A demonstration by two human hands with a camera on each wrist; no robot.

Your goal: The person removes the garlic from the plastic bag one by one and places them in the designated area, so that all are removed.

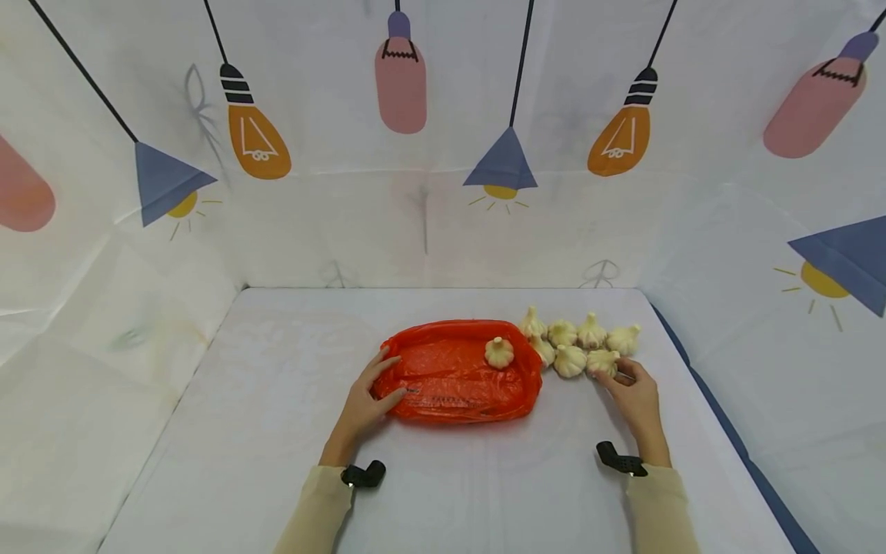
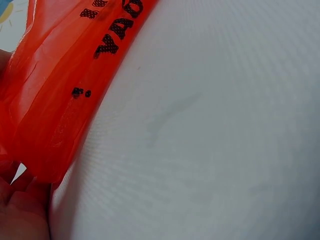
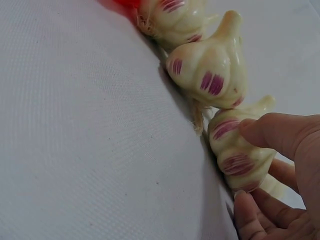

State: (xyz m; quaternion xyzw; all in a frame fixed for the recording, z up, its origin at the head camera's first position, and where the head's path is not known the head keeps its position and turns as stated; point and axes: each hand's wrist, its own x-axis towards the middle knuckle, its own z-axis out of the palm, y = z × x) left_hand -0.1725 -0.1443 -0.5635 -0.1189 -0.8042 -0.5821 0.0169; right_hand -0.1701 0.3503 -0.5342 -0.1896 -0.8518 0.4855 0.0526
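The bag [image 1: 460,373] is thin red plastic, glossy and crinkled, with black print. The garlic bulbs [image 1: 584,342] have smooth, faintly shiny cream skins streaked purple, with dry papery roots. The table cover [image 1: 277,431] is matt white woven cloth, finely textured.

White table [image 1: 242,431] with a bag and garlic
We see an orange plastic bag [image 1: 450,385] lying flat at the table's middle, one garlic bulb [image 1: 499,352] on it, and a cluster of garlic bulbs [image 1: 581,342] just beside its right end.
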